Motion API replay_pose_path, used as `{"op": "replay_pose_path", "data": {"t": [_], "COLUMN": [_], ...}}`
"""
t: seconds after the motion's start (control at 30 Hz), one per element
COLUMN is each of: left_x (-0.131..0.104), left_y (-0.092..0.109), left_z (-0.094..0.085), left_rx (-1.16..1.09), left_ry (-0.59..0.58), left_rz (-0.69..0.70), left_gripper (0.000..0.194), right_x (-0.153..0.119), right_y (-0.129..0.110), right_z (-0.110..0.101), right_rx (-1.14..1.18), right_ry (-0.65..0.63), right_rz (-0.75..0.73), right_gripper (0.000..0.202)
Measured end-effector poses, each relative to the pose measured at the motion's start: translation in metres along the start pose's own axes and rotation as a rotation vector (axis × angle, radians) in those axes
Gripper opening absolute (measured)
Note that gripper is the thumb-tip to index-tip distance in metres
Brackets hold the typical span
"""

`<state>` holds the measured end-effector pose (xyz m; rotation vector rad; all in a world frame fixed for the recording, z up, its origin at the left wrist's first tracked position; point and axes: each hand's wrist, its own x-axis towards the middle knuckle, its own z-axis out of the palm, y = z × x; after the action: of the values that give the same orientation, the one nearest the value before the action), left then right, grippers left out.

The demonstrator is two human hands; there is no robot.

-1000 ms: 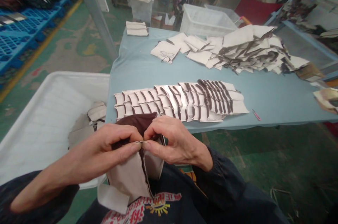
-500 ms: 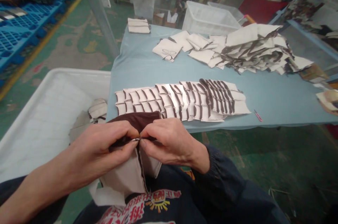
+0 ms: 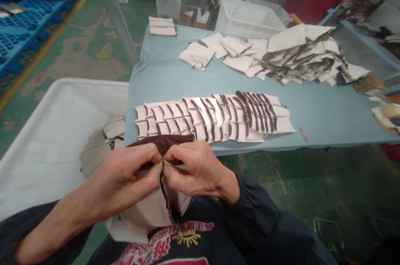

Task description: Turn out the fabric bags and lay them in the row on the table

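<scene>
My left hand [image 3: 125, 177] pinches the seam of a beige fabric piece [image 3: 145, 211] with dark brown edging and a brown panel on top. Close against it, my right hand [image 3: 200, 171] grips the same seam between thumb and forefinger; the fingertips of both hands meet. The piece hangs in front of my chest, with a white strip at its lower left. Just beyond my hands, a long overlapping row of beige pieces with brown edges [image 3: 200, 119] lies along the front of the blue-covered table [image 3: 315, 106].
A white bin [image 3: 59, 94] holding some pieces stands at the left. Across the table lie a heap of beige pieces [image 3: 300, 52], a small stack [image 3: 162, 26], glasses [image 3: 198, 63] and a small pink tool [image 3: 303, 134]. Behind stands a clear plastic bin [image 3: 246, 17].
Both hands keep their pinch on the seam, the fingertips slightly nearer each other. The white bit that showed between them is now hardly visible. The view has shifted slightly.
</scene>
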<state>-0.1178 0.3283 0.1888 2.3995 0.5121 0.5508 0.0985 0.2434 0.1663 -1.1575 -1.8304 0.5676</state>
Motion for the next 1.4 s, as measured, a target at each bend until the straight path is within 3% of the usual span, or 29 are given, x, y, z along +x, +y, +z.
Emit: {"op": "replay_pose_path", "data": {"t": [0.17, 0.3, 0.5, 0.67, 0.83, 0.93, 1.03, 1.13, 1.23, 1.4], "left_x": [0.002, 0.002, -0.004, -0.002, -0.003, -0.007, -0.01, -0.01, -0.006, 0.004], "left_y": [-0.002, -0.001, -0.009, -0.016, -0.021, -0.028, -0.035, -0.034, -0.026, -0.017], "left_z": [-0.003, -0.007, -0.009, -0.008, -0.008, -0.005, 0.001, 0.003, -0.007, -0.027], "left_rx": [-0.056, -0.04, 0.069, 0.043, 0.109, 0.162, 0.151, 0.013, -0.001, -0.019], "left_ry": [-0.056, -0.092, -0.118, -0.093, -0.126, -0.156, -0.199, -0.125, -0.101, -0.194], "left_rz": [-0.035, -0.039, 0.102, 0.281, 0.317, 0.286, 0.231, 0.207, 0.137, 0.067], "left_gripper": [0.02, 0.021, 0.019, 0.033, 0.042, 0.049, 0.044, 0.041, 0.03, 0.024], "right_x": [0.006, 0.007, 0.013, 0.015, 0.014, 0.011, 0.01, 0.01, 0.01, 0.006], "right_y": [-0.004, -0.005, -0.006, -0.005, 0.001, 0.005, 0.008, 0.008, 0.006, 0.002], "right_z": [-0.007, -0.009, -0.016, -0.021, -0.022, -0.018, -0.012, -0.009, -0.01, -0.008], "right_rx": [0.115, 0.151, 0.349, 0.712, 0.855, 0.842, 0.78, 0.73, 0.613, 0.27], "right_ry": [-0.088, -0.116, -0.186, -0.307, -0.337, -0.294, -0.25, -0.232, -0.161, -0.037], "right_rz": [0.211, 0.255, 0.323, 0.55, 0.631, 0.616, 0.597, 0.569, 0.5, 0.271], "right_gripper": [0.018, 0.021, 0.019, 0.017, 0.02, 0.018, 0.017, 0.015, 0.009, 0.011]}}
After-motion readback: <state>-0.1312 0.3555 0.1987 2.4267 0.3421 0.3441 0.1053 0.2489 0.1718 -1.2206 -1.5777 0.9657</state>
